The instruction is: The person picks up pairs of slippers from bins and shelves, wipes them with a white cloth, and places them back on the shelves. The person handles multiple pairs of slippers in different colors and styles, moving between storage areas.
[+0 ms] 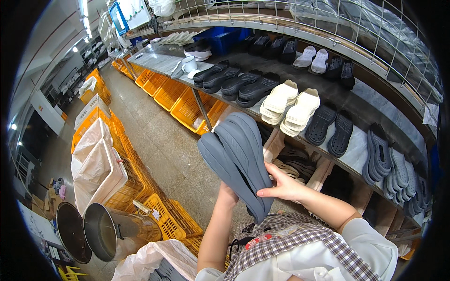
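Observation:
Grey shoe soles (236,154), several nested together in two side-by-side stacks, are held up in front of me, tilted with their heel ends toward my body. My right hand (280,184) is closed on their right edge, thumb lying across the near part. At the lower left, my left hand (228,195) supports them from beneath; its fingers are mostly hidden behind the soles. Just beyond them on the bench edge stand cream soles (300,112) in stacks. Black soles (257,89) lie to the left of these, and dark grey soles (340,133) to the right.
A long bench (157,58) runs along the right, with shoes and a white mug (189,64) on it and a wire mesh rack (328,28) above. Orange baskets (185,110) stand under it. At left are more crates, a lined bin (96,164) and a metal drum (101,232).

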Tool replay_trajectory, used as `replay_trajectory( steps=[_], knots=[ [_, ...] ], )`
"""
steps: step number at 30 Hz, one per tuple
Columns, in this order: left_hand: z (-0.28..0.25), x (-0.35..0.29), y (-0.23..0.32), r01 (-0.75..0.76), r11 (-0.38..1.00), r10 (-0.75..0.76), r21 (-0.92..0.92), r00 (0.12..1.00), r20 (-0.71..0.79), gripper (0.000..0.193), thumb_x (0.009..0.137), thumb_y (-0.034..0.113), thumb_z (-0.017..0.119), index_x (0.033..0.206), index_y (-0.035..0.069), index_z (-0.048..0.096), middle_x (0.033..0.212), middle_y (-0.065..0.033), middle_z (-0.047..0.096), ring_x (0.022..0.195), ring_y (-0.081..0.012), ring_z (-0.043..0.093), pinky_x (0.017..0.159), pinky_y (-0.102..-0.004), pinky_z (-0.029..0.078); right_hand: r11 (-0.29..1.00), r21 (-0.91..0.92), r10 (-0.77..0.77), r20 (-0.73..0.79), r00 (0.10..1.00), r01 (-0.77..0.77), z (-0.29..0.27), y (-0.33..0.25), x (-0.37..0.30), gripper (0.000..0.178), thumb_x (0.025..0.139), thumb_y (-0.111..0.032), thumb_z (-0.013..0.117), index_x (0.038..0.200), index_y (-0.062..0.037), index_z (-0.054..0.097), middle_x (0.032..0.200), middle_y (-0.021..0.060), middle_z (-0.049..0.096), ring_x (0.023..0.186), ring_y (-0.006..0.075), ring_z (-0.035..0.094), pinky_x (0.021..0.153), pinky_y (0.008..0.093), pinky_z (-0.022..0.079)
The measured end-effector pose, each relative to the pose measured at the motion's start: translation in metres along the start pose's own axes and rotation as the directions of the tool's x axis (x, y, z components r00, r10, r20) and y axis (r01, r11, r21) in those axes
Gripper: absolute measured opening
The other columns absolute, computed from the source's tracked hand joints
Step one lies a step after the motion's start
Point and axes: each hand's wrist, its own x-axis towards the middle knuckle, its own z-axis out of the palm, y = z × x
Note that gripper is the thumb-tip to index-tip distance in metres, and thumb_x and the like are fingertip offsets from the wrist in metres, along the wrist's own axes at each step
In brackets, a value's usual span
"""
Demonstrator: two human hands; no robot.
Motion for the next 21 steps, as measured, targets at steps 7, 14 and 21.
replay_trajectory(
  steps=[7, 14, 21],
  knots=[
    [-0.014, 0.005, 0.001, 0.021, 0.998, -0.022, 0.052, 1.0, 0.022, 0.048, 0.089, 0.021, 0.062, 0.129, 0.0, 0.046, 0.122, -0.01, 0.056, 0.106, -0.021, 0.058, 0.089, -0.0342, 0.051, 0.997, 0.076, 0.0, 0.012, 1.0, -0.001, -0.002, 0.017, -0.002, 0.091, 0.077, -0.02, 0.076, 0.146, 0.0, 0.019, 0.144, 0.0173, 0.027, 0.135, 0.0269, 0.025, 0.111, 0.0387, 0.023],
    [0.017, -0.006, 0.013, 0.035, 0.997, -0.041, 0.066, 0.994, 0.101, 0.045, 0.096, 0.026, 0.05, 0.133, 0.001, 0.042, 0.127, -0.0105, 0.053, 0.113, -0.0215, 0.055, 0.094, -0.0341, 0.047, 0.827, -0.47, -0.365, -0.032, 0.93, 0.308, -0.027, 0.046, 0.023, 0.073, 0.075, -0.011, 0.073, 0.138, -0.0051, 0.037, 0.144, 0.0148, 0.035, 0.131, 0.0279, 0.036, 0.106, 0.0389, 0.031],
    [0.005, -0.021, 0.004, 0.24, 0.929, -0.279, -0.284, 0.954, -0.108, 0.047, 0.1, 0.032, 0.041, 0.136, 0.003, 0.034, 0.13, -0.0137, 0.05, 0.114, -0.0281, 0.054, 0.096, -0.0434, 0.047, 0.953, 0.27, 0.108, 0.123, 0.987, -0.138, -0.056, 0.047, 0.014, 0.045, 0.091, -0.01, 0.053, 0.134, -0.0005, 0.045, 0.133, 0.0125, 0.05, 0.123, 0.0189, 0.046, 0.103, 0.0373, 0.037]
  ],
)
